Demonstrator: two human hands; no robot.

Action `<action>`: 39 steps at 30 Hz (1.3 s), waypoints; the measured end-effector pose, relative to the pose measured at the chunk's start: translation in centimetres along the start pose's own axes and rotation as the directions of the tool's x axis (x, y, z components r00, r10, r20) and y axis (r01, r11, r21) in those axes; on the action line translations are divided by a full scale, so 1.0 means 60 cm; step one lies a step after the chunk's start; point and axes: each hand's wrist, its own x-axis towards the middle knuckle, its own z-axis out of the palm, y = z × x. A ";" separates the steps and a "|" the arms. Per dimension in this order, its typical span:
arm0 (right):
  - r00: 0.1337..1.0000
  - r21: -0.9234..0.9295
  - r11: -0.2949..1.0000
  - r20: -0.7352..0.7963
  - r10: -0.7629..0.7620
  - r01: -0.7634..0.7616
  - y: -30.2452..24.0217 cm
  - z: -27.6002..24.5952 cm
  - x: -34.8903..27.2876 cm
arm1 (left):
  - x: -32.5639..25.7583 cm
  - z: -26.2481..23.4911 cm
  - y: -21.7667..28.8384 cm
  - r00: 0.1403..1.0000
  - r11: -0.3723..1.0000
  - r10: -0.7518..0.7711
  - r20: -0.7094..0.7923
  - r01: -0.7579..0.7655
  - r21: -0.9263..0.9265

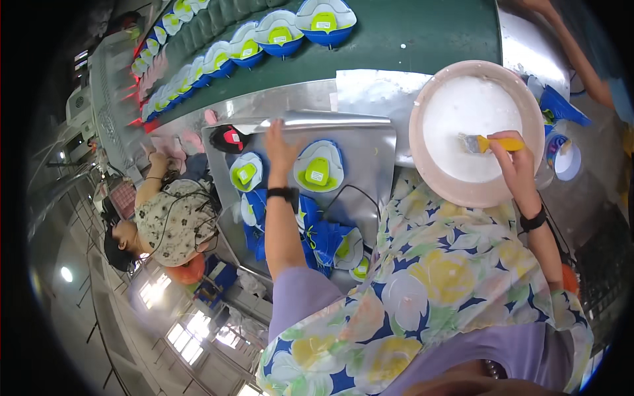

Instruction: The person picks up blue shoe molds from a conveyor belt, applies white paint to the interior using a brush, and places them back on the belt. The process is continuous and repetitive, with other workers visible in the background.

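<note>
The right hand [518, 162] pinches the yellow handle of a brush [490, 143], whose bristles dip into the white glue in a wide pink basin [422, 162]; the basin looks well filled, so there is no shortage of glue. The left hand [281, 146] lies flat with fingers spread on the metal tray [376, 158], gripping nothing, between two blue-and-white shoe pieces with green inserts: one [246, 173] to its left, the other [319, 166] just beside it on the right. Neither shows a wet coat that I can make out, so by my judgement the gluing of these two is not yet done. Nearer the body a stack of blue pieces [325, 239] waits (too jumbled to count), which suggests a good share of the work is left. Beyond the tray, the green belt [429, 30] carries a long row of similar pieces [281, 33] away to the left, likely finished ones. A co-worker [173, 221] in a patterned top sits at the left, and another person's arm [581, 59] shows at the upper right.
</note>
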 end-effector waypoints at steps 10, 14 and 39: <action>0.997 -0.049 0.996 0.037 -0.070 0.072 0.002 -0.002 0.003 | -0.174 0.000 0.141 0.821 0.819 -0.570 0.039 0.564 0.104; 0.997 -0.030 0.998 0.055 -0.062 0.064 0.005 0.004 -0.013 | -0.161 -0.056 0.343 0.983 0.981 -0.184 -0.002 0.184 -0.063; 0.920 0.000 0.926 0.118 -0.374 0.377 -0.032 -0.120 0.008 | 0.002 -0.152 0.398 0.852 0.028 -0.060 0.521 0.523 -0.852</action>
